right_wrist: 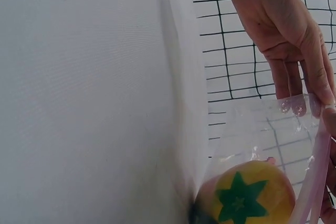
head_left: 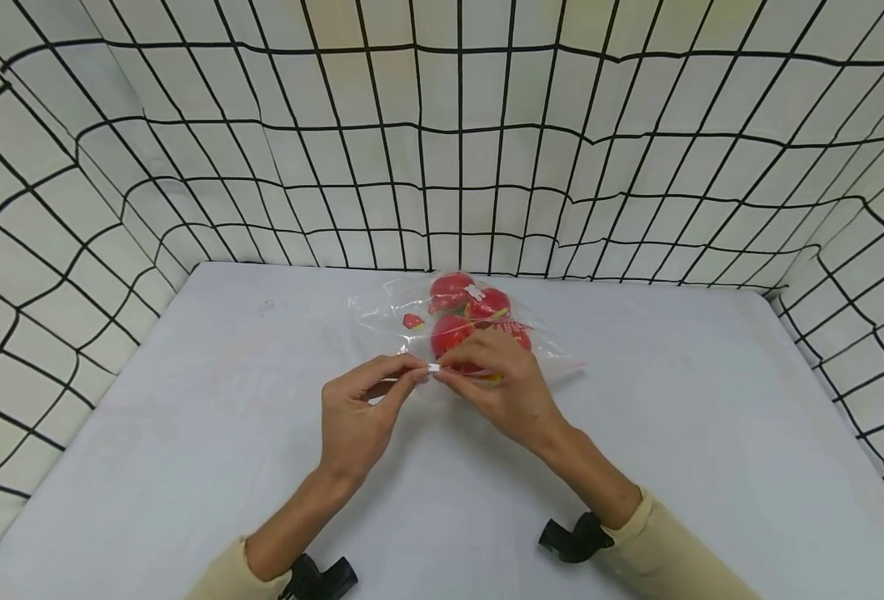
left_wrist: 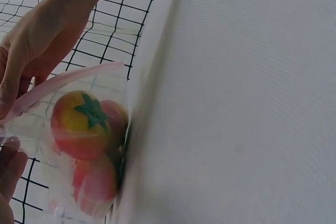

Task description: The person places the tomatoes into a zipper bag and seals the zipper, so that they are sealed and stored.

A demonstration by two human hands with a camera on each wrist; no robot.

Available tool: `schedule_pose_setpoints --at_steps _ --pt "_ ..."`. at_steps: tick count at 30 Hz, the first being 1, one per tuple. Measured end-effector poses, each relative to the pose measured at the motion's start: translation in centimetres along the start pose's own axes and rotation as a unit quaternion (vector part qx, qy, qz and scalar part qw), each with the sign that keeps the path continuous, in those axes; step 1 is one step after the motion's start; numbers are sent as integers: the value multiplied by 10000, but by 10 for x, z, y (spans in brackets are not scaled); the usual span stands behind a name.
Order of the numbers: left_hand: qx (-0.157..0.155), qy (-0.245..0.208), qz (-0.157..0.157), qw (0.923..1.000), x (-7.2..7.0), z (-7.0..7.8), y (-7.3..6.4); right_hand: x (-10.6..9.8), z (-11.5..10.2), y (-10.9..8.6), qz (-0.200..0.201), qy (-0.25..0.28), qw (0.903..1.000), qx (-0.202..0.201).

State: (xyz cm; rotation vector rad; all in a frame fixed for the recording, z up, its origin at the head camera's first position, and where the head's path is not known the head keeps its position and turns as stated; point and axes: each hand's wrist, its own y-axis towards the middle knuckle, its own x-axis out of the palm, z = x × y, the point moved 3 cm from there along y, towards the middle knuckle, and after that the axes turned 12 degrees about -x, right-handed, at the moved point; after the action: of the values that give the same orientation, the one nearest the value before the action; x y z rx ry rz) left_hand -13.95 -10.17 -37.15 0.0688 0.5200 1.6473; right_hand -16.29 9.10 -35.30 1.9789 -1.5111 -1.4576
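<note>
A clear zip bag [head_left: 379, 310] with a pink zip strip [left_wrist: 79, 78] lies near the table's far edge. Inside are several red and yellow tomatoes [head_left: 451, 333]; green star-shaped leaves show on them in both wrist views. My left hand [head_left: 355, 417] pinches the bag's near edge between thumb and fingertips. Right beside it, my right hand [head_left: 512, 392] pinches the same edge. A small white piece [head_left: 433, 367] shows between the two hands' fingertips. In the right wrist view, left fingertips show through the clear plastic. My right hand partly hides the tomatoes in the head view.
A white cloth covers the table [head_left: 187, 433]. Black wire mesh [head_left: 460, 158] over pale panels stands behind it and along both sides. A black wrist mount [head_left: 322, 579] sits at the left sleeve, another mount [head_left: 576, 537] at the right sleeve.
</note>
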Motion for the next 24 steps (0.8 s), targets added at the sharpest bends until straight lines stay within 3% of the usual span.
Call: schedule_pose_setpoints --at_steps 10,24 --pt "-17 -119 -188 9998 0 0 1 -1 -3 -2 141 -301 9990 -310" --pt "-184 5 16 9998 -2 0 6 -9 7 -12 333 -291 9988 -211"
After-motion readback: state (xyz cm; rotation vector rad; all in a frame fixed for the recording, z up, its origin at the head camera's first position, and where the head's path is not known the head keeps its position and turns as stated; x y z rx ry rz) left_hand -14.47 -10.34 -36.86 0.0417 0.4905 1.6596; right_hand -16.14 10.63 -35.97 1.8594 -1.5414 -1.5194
